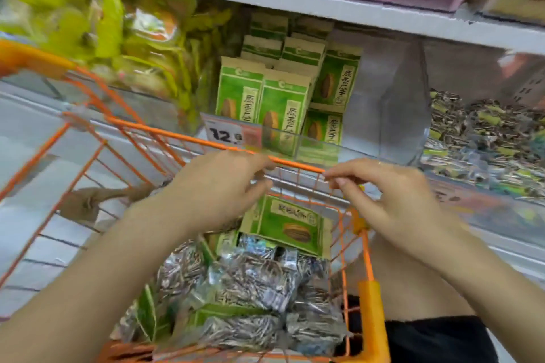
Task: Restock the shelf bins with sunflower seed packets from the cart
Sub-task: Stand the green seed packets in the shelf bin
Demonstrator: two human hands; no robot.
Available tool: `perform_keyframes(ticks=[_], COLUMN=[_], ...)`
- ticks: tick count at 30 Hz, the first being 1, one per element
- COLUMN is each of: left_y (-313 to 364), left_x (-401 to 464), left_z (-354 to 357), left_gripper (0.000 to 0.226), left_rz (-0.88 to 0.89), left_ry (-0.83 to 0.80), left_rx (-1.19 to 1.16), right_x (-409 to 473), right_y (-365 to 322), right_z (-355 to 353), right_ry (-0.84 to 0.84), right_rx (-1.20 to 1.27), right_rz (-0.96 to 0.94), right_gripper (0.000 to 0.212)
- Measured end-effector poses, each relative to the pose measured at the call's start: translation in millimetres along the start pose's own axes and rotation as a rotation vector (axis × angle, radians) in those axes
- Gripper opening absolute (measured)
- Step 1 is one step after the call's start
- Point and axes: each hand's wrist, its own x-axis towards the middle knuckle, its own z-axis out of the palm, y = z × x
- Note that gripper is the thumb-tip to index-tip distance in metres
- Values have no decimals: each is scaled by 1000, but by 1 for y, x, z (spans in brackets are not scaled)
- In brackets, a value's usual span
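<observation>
An orange wire cart (298, 165) stands against the shelf, filled with green sunflower seed packets (290, 225) and silvery seed bags (253, 283). My left hand (218, 188) hovers over the cart's far end with loosely curled fingers, holding nothing. Beside it my right hand (386, 194) hangs over the cart's right corner, fingers bent, also holding nothing. Behind the cart's far rim, a clear shelf bin (318, 149) holds upright green seed packets (283, 115) in rows.
A price tag (233, 134) reading 12 is on the bin front. Yellow-green snack bags (112, 35) fill the bin to the left. Loose silvery seed packs (483, 138) fill the bin at right. A clear divider (392, 103) separates them. Another shelf (295, 0) runs above.
</observation>
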Motion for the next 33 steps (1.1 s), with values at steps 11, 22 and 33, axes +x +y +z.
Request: perform_keyframes(ticks=[11, 22, 33], left_y=[-82, -97, -121], left_x=[-61, -61, -69], left_z=[14, 10, 36], left_gripper=[39, 34, 24], left_rz=[-276, -353, -356], left_ry=[-420, -441, -599], left_rx=[309, 296, 277], right_x=[58, 70, 86], right_y=[-50, -35, -51], right_z=[89, 76, 54], right_ry=[-941, -798, -471], right_rx=[-593, -426, 314], right_rz=[-338, -559, -69], right_gripper=[75, 7, 8])
